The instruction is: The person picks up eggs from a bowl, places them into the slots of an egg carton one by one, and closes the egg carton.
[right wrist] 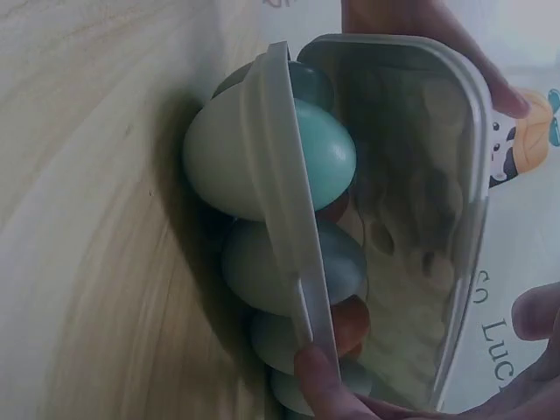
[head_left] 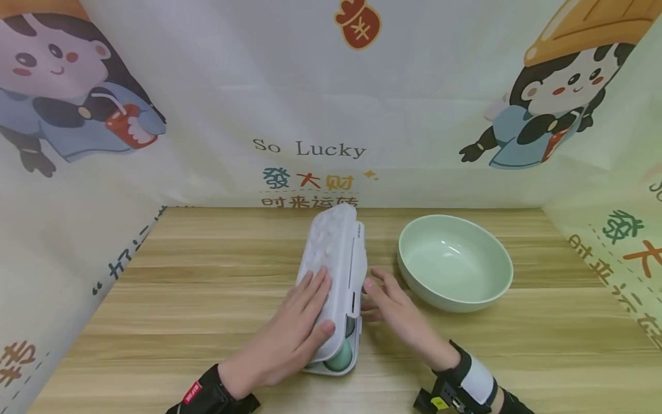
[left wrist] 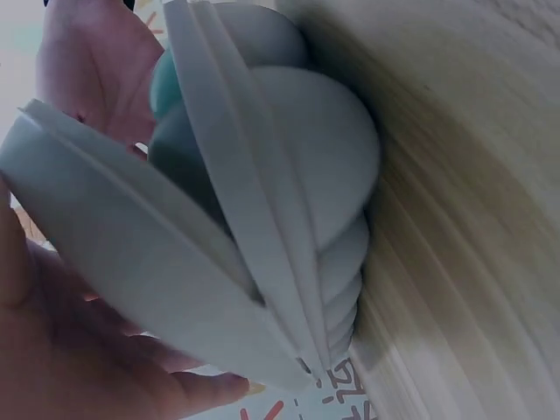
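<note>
A light grey plastic egg box [head_left: 335,276] stands lengthwise on the table, its lid tilted partway over the base. Colored eggs sit in the base: a teal egg [right wrist: 328,157], a grey-blue egg [right wrist: 343,262] and an orange-red egg [right wrist: 351,324] show under the lid in the right wrist view. My left hand [head_left: 289,330] lies with extended fingers on top of the lid. Beside the box's right long side is my right hand [head_left: 395,310], a fingertip touching the base's rim in the right wrist view, its thumb apart. Most eggs are hidden by the lid.
A pale green bowl [head_left: 455,261] stands to the right of the box, close to my right hand. The wood-patterned table [head_left: 207,276] meets a printed white backdrop [head_left: 439,115] at the back and both sides.
</note>
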A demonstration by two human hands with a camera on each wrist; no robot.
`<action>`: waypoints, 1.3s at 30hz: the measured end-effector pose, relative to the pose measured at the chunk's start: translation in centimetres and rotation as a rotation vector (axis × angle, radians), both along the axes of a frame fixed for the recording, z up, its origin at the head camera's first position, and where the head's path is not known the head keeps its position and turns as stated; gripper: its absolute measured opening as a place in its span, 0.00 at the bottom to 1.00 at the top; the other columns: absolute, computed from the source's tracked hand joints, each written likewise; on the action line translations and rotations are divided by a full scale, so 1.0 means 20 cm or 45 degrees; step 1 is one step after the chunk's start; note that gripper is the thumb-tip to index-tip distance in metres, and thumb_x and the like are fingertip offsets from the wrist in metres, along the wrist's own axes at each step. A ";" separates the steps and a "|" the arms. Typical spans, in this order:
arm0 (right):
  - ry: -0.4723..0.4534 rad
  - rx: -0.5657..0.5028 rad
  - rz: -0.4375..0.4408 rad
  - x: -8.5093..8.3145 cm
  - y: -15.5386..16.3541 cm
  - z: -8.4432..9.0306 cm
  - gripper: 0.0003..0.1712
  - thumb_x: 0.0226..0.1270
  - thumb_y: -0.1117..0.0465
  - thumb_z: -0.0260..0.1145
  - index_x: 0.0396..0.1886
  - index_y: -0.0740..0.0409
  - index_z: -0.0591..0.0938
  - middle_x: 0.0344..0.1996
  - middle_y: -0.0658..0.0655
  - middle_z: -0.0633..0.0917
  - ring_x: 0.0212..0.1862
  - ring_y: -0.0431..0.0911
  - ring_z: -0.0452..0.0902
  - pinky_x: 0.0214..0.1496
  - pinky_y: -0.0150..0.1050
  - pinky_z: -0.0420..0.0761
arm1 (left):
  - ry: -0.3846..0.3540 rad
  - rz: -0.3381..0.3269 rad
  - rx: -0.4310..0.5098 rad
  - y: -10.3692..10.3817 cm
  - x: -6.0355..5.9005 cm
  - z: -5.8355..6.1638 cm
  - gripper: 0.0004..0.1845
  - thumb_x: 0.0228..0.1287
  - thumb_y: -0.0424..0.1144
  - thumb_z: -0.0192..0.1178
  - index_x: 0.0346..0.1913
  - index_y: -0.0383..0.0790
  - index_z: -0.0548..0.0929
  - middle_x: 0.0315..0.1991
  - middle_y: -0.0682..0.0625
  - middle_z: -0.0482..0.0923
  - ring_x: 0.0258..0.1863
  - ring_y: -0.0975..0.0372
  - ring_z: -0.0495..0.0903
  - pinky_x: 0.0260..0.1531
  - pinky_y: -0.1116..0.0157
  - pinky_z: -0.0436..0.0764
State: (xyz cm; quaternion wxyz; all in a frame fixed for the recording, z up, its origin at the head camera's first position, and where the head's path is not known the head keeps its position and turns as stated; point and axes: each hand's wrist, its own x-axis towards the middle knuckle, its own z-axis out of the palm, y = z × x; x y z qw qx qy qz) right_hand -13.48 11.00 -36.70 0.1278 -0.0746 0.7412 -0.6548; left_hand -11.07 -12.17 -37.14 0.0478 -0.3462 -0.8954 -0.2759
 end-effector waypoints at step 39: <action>-0.037 0.220 0.016 0.00 -0.03 -0.05 0.28 0.73 0.56 0.60 0.66 0.67 0.70 0.57 0.63 0.76 0.51 0.53 0.78 0.44 0.46 0.81 | 0.033 0.001 -0.304 0.00 -0.02 -0.03 0.31 0.76 0.59 0.41 0.75 0.48 0.64 0.76 0.47 0.52 0.75 0.49 0.43 0.69 0.46 0.44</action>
